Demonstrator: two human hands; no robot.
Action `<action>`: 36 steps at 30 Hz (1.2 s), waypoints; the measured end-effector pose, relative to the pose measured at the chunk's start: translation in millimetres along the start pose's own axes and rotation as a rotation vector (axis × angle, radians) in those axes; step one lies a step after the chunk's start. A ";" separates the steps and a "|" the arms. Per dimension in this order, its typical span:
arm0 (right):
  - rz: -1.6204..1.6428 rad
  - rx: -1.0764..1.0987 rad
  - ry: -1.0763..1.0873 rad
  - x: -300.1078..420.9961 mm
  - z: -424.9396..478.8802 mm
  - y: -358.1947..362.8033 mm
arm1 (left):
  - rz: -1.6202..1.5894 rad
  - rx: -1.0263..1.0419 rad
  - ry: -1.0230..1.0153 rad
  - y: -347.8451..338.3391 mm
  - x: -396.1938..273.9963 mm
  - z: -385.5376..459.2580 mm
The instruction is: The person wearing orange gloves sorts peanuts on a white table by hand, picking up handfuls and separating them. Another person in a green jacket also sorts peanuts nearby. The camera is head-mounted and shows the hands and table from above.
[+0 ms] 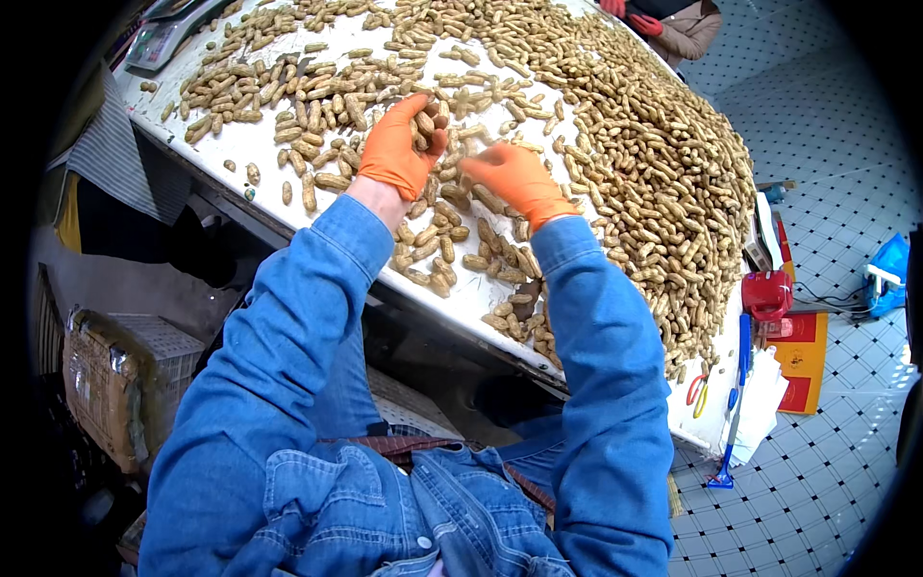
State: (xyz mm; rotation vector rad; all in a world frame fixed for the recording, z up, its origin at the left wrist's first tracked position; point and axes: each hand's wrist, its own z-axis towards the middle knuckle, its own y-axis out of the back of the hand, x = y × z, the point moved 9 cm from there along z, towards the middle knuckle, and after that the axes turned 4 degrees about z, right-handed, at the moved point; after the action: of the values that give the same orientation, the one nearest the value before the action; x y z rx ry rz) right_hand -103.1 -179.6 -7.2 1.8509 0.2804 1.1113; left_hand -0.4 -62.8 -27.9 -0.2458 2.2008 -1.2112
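My left hand (396, 151), in an orange glove, is cupped around a few unshelled peanuts (424, 124) above the white tabletop (346, 238). Just to its right is my right hand (520, 180), gloved the same way and blurred. Its fingers point down at the loose peanuts, and whether they pinch one is hidden. Small groups of peanuts (433, 241) lie between my wrists and towards the near edge. A large heap of peanuts (670, 195) covers the table's right side, and a looser spread (317, 86) lies beyond my left hand.
A digital scale (162, 40) stands at the far left. Scissors (697, 395), a blue long-handled scraper (739, 389) and a red cup (766, 294) lie right. A person's red-gloved hand (645, 24) shows across the table. A taped carton (108, 389) sits on the floor left.
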 end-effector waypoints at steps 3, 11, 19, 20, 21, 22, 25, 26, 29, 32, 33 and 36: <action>-0.357 -0.084 0.044 25.4 -5.0 -12.0 | 0.011 -0.005 0.004 -0.4 2.0 -1.9; 0.394 -0.123 0.027 -16.8 -1.7 48.2 | 0.045 0.090 0.060 -10.7 12.8 -4.9; 0.347 -0.145 0.138 27.9 -8.2 69.9 | 0.162 0.280 0.228 -30.4 51.5 -14.9; 0.202 -0.145 0.198 43.1 -10.9 63.7 | 0.154 0.309 0.259 -33.7 54.2 -18.5; 0.062 -0.136 0.267 62.2 -11.9 53.8 | 0.146 0.329 0.278 -33.6 51.6 -22.0; 0.067 -0.147 0.257 72.6 -16.9 54.8 | 0.174 0.311 0.256 -33.9 50.6 -21.0; 0.155 -0.191 0.284 77.7 -28.2 81.9 | 0.104 0.299 0.228 -26.7 46.8 -8.1; 0.153 -0.199 0.241 65.3 -28.8 91.9 | 0.038 0.290 0.232 -20.1 44.6 -1.4; 0.060 -0.138 0.061 1.7 -33.3 113.7 | -0.002 0.159 0.236 -14.7 40.4 -2.7; -0.117 0.009 -0.079 -41.4 -62.4 98.3 | 0.050 0.181 0.180 -18.3 34.7 -7.2; -0.111 0.051 -0.048 -48.5 -71.5 89.1 | 0.062 0.244 0.171 -23.7 35.8 -8.7; -0.400 -0.013 0.452 -26.8 -88.9 51.3 | 0.227 0.335 0.105 -40.0 37.4 -20.0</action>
State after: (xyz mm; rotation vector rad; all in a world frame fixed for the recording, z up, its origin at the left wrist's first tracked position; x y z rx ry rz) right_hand -201.0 -170.4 32.8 1.4271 0.8606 1.2243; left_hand -47.0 -87.6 -3.0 0.2025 2.0043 -1.4601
